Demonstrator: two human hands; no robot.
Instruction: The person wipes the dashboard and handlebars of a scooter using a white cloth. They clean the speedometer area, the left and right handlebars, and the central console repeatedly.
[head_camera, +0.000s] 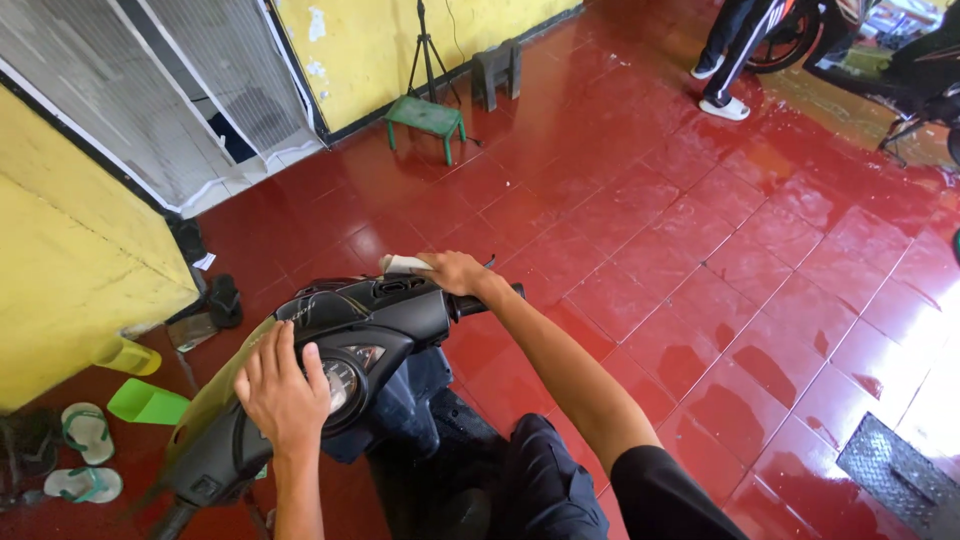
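Observation:
A black scooter stands under me, its handlebar and round speedometer facing up. My left hand lies flat on the left side of the instrument panel, fingers spread, partly covering the speedometer. My right hand presses a pale cloth against the top of the handlebar cover near the right grip. My right forearm reaches across from the lower right.
Wet red tiled floor all around. Yellow wall at left, sandals and a green dustpan below it. Green stool, tripod, grey bench behind. Another person's legs and a motorcycle at top right. Floor drain grate.

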